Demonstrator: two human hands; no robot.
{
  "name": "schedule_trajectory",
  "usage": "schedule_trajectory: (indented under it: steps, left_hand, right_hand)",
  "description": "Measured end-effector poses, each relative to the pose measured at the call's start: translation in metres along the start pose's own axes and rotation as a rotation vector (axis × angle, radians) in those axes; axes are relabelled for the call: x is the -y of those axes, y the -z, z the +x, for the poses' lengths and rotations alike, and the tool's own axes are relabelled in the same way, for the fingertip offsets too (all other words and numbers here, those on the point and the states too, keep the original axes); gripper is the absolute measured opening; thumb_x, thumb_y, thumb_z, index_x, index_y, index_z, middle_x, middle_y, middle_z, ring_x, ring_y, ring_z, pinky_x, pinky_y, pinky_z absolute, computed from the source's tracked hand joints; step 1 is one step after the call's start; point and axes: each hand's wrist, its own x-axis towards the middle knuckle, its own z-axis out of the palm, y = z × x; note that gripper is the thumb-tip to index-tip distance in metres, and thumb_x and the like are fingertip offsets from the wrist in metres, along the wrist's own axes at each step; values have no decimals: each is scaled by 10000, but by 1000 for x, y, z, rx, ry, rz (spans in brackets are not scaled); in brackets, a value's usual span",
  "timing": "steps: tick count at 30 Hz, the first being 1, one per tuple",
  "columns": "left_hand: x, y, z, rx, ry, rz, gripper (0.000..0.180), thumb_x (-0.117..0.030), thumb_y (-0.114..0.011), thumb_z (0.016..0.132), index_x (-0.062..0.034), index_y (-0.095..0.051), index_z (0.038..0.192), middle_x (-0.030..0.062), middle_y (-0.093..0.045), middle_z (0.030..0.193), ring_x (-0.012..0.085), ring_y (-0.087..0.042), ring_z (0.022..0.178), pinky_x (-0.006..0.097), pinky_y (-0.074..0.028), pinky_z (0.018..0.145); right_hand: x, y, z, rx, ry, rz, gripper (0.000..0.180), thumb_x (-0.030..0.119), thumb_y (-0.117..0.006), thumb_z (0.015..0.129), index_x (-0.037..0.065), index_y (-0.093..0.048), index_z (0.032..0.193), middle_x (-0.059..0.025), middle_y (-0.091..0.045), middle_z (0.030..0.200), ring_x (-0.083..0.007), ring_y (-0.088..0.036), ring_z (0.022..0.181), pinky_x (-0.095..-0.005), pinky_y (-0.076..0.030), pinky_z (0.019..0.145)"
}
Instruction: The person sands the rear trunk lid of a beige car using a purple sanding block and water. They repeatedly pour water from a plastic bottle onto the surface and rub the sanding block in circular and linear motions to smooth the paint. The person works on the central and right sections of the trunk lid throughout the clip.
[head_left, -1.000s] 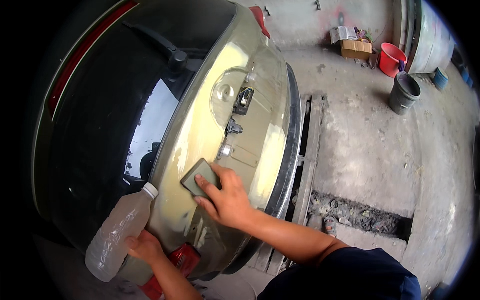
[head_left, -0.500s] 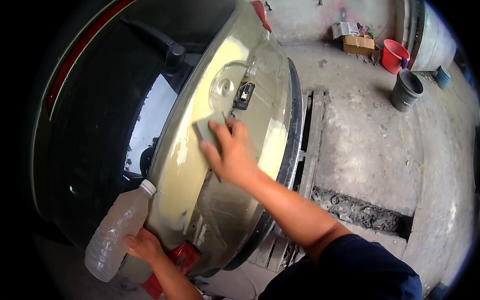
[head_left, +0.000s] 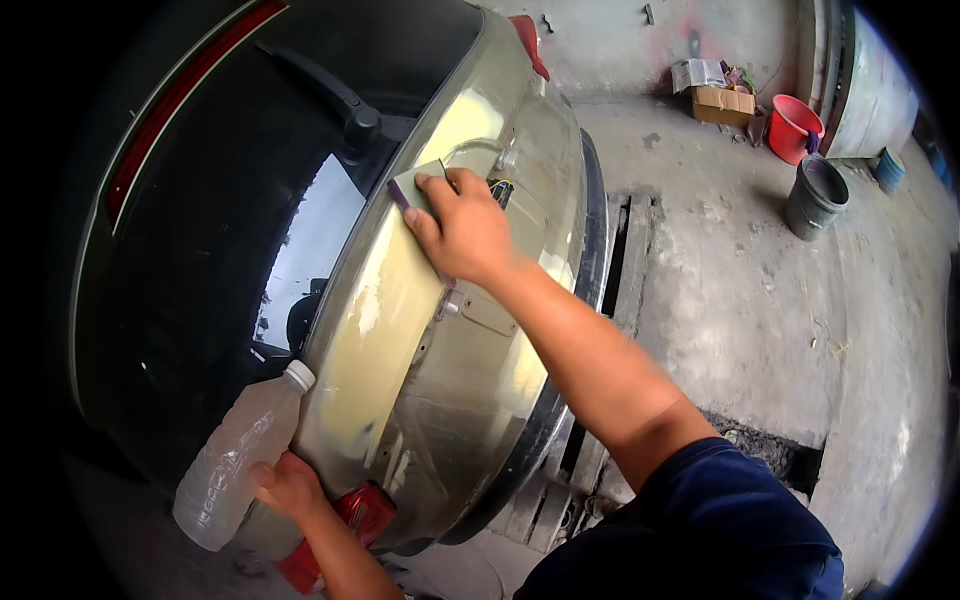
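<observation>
right hand (head_left: 462, 228) fingers flat, pressing a sanding block (head_left: 413, 186) on the car's tailgate (head_left: 420, 340), left hand (head_left: 288, 487) wrapped round a plastic bottle (head_left: 235, 460)

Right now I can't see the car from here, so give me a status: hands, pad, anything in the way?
Right hand presses sanding pad flat on the tailgate panel. Left hand grips plastic bottle. Nothing blocking the pad.

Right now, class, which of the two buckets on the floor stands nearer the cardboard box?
The red bucket, just right of the cardboard box. The dark grey bucket stands farther off, lower right in the picture, alone on the concrete floor.
</observation>
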Motion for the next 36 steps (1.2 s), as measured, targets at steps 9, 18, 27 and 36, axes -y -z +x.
schedule_trajectory:
  steps: [9, 18, 27, 36]
  left_hand:
    - [24, 18, -5, -81, -58, 66, 718, -423, -741, 851, 14, -431, 1329, 127, -521, 1308, 269, -524, 1161, 413, -436, 999]
    - [-85, -89, -15, 401, -22, 219, 411, -160, -596, 948, 52, -496, 1286, 199, -532, 1348, 362, -499, 1266, 479, -462, 1047]
    - [-120, -92, -25, 875, -375, 701, 302, -23, -656, 847, -138, -652, 1126, 131, -547, 1364, 324, -519, 1292, 391, -460, 1048]
    - [-135, -91, -14, 1284, -343, 829, 626, -137, -763, 745, -115, -527, 1325, 98, -434, 1478, 287, -402, 1389, 408, -400, 1104]
  right_hand:
    - [-14, 99, -66, 321, -767, 1742, 492, 382, -393, 1037, 113, -379, 1449, -183, -522, 1337, -349, -556, 1180, -541, -520, 930]
    - [-30, 132, -111, 545, -890, 1900, 626, 494, -352, 1031, 52, -348, 1474, -184, -488, 1386, -374, -570, 1176, -506, -530, 930]
    - [25, 121, -165, 859, -981, 1799, 729, 485, -728, 832, 8, -486, 1328, -146, -630, 1162, -250, -634, 1040, -391, -531, 904]
    - [32, 93, -197, 954, -1170, 2198, 842, 576, -670, 837, 52, -409, 1442, -162, -557, 1344, -294, -583, 1192, -449, -479, 1012]
